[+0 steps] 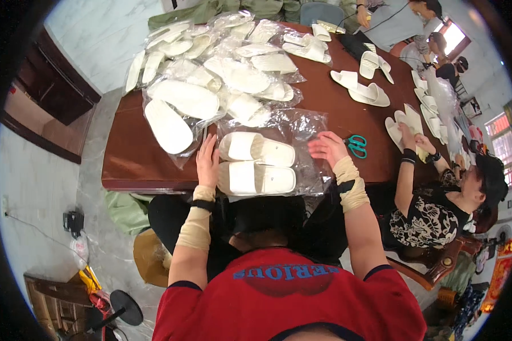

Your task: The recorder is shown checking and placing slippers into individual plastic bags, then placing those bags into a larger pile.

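A pair of white slippers (256, 178) lies side by side at the table's near edge, toes to the left. A clear plastic bag (312, 126) spreads around them; whether they lie inside it or on it I cannot tell. My left hand (207, 163) rests at the bag's left side, by the toe ends, fingers stretched out and nothing held. At the bag's right side is my right hand (329, 149), fingers apart and pointing toward the slipper heels. Green-handled scissors (356, 146) lie just right of that hand.
Bagged white slippers (237, 74) are piled on the far left of the brown table (132, 154). Loose slippers (363, 90) lie to the far right. A co-worker (432, 219) at my right handles slippers (411, 121). Other people (450, 68) sit farther along.
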Demonstrator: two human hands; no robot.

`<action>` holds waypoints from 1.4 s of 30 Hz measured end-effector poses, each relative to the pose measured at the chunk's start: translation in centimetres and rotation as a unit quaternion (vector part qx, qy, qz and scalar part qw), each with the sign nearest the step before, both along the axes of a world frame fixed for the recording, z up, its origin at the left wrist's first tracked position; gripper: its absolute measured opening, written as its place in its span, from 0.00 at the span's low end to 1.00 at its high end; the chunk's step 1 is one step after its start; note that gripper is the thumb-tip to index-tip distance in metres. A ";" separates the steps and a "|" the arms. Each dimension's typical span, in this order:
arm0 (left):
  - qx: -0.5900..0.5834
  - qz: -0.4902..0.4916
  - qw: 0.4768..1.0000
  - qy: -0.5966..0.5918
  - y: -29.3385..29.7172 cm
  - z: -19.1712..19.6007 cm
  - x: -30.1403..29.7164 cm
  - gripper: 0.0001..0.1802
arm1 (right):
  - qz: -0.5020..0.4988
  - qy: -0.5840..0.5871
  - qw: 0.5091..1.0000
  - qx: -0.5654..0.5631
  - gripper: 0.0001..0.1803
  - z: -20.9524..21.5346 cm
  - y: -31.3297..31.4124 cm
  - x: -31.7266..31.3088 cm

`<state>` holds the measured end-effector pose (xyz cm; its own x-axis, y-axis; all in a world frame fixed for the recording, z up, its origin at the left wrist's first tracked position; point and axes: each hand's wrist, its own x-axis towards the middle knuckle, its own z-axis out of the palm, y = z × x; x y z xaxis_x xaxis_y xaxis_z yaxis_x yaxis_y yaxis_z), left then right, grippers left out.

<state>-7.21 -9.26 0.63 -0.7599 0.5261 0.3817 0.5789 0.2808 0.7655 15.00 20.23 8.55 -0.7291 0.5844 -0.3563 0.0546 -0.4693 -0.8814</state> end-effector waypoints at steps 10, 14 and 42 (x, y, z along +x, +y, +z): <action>-0.197 0.055 0.962 0.180 0.7 -0.6 2.0 0.24 | 0.288 -0.088 0.940 0.162 0.12 -1.4 0.4 1.5; -0.243 0.047 0.956 0.159 -0.3 0.6 2.2 0.23 | 0.434 -0.146 0.872 0.175 0.15 -2.9 -3.5 -0.3; -0.254 0.079 0.944 0.193 1.8 -0.6 2.2 0.27 | 0.153 0.000 0.929 0.337 0.20 -6.2 1.9 -0.3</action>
